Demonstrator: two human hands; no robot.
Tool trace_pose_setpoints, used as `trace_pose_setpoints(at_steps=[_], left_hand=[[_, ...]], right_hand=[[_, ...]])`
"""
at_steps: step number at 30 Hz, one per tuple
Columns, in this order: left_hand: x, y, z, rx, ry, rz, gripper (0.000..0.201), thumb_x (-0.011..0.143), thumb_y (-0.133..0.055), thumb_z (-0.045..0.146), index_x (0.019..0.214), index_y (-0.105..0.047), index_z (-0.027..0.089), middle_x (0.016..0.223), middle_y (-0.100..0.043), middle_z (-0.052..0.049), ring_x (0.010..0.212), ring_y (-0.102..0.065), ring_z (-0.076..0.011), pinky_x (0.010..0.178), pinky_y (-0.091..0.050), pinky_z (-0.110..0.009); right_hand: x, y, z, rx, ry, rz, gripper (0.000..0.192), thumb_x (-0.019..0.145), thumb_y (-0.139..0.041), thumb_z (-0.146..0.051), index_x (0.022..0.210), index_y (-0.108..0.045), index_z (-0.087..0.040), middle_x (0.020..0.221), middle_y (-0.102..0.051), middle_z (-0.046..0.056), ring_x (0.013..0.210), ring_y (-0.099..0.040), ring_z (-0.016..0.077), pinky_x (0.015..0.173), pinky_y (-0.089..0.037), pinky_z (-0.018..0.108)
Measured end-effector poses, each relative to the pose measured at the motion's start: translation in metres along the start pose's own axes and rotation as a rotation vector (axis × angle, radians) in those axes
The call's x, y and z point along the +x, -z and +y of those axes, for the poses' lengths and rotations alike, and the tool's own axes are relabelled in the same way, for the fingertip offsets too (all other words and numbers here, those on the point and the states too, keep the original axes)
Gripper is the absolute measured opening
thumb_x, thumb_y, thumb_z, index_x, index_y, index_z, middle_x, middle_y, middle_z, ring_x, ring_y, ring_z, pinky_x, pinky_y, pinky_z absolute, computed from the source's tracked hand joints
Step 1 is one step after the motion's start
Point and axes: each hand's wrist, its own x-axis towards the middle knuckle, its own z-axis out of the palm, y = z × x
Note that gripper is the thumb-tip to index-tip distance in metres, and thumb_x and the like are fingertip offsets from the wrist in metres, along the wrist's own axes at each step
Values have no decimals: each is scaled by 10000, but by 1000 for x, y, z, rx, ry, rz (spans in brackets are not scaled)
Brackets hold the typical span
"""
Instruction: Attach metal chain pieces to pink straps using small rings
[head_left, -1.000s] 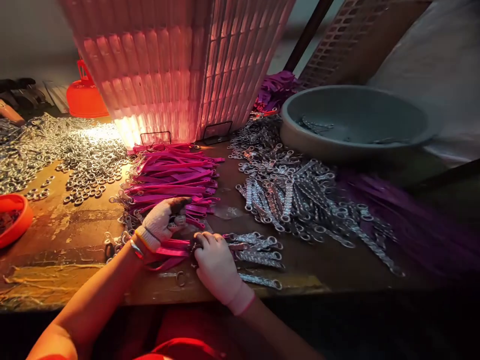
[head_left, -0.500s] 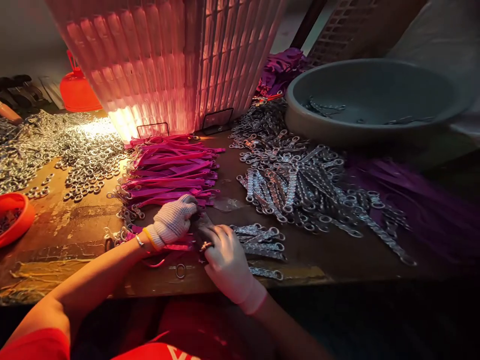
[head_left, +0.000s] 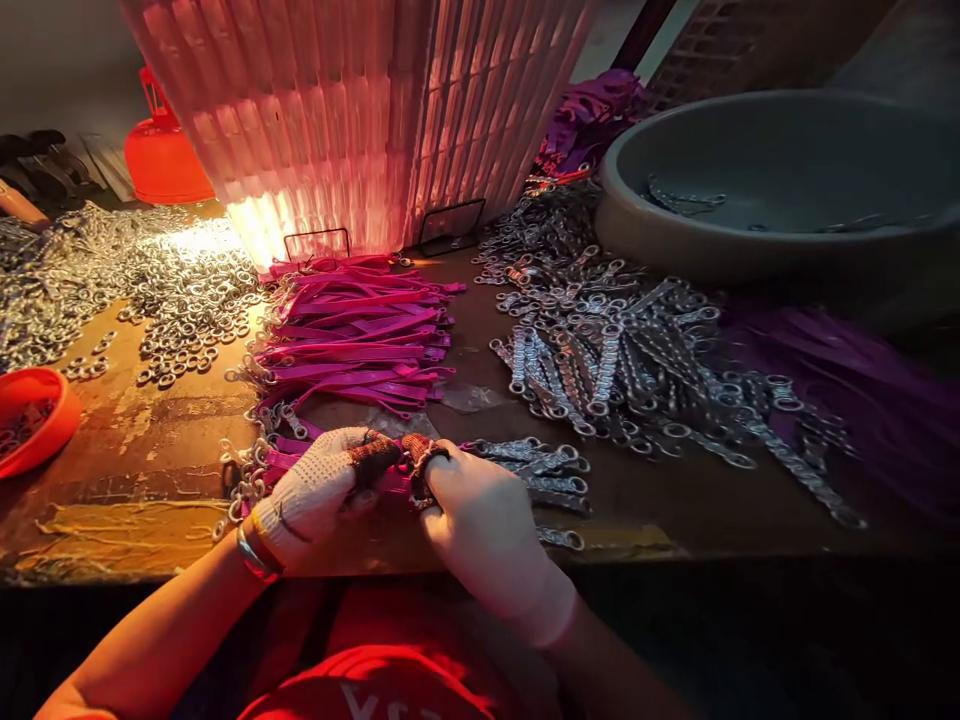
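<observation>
Left hand [head_left: 319, 495], right hand [head_left: 480, 520], both gloved, pinch metal ring [head_left: 420, 465] on pink strap [head_left: 390, 482]; no legible writing.

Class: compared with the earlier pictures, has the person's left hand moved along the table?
Yes. The left hand has come nearer the table edge, away from the pink strap pile.

the small piece pinched between the left hand [head_left: 319, 492] and the right hand [head_left: 480, 520] is mostly covered by the gloved fingertips — only a glint of metal [head_left: 421, 468] shows, too small to make out. the grey basin [head_left: 757, 190] runs off the right edge. the purple straps [head_left: 847, 390] on the right are blurred and dark. the orange bowl [head_left: 34, 420] is cut by the left edge — its contents can't be told.
</observation>
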Motion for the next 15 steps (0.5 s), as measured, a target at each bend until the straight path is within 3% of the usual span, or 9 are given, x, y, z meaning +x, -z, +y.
trace_pose_setpoints(at_steps=[2,5,7,9,11,13,15], left_hand=[[-1,-1,1,128,-56,31,370,881,-593,478,680,-560,170,530,-436,30,473,-334,-85,447,-243,-212],[0,-1,0,441,-252,138,222,854,-635,331,712,-646,161,676,-591,-20,630,-469,-122,569,-335,-208],[4,0,-4,580,-319,143,162,845,-615,250,716,-661,163,734,-635,-33,684,-501,-138,618,-353,-214],[9,2,-9,546,-278,53,191,862,-596,273,719,-654,160,714,-625,-29,649,-485,-129,599,-347,-215],[14,4,-14,398,-159,-35,302,892,-579,396,719,-631,153,639,-575,-13,567,-436,-108,531,-316,-211],[15,3,-16,264,-42,-61,416,889,-567,526,707,-598,152,566,-521,7,498,-398,-94,474,-284,-207],[14,0,-17,226,-6,-37,469,884,-554,579,685,-567,155,531,-505,16,470,-407,-91,458,-286,-206]], right_hand=[[-1,-1,1,-24,-7,11,178,630,-529,-85,727,-619,-205,709,-640,65,571,-484,172,560,-255,325],[-2,-7,3,-19,-42,47,219,624,-503,-78,744,-637,-203,658,-626,51,567,-496,177,560,-270,321],[-4,-11,4,-36,-85,72,211,634,-492,-76,722,-636,-203,652,-631,54,581,-514,181,569,-298,315],[-5,-14,5,-54,-108,79,226,642,-490,-75,739,-652,-200,688,-656,67,622,-545,192,589,-337,309],[-6,-12,8,-39,-91,40,344,647,-491,-67,897,-695,-185,775,-695,80,687,-583,208,619,-377,306],[-6,-7,12,-2,-53,-46,464,665,-499,-67,1079,-681,-169,835,-714,81,723,-602,214,632,-395,300],[-7,-3,17,18,-29,-129,461,690,-500,-68,1110,-666,-165,805,-708,63,695,-594,200,617,-380,289]])
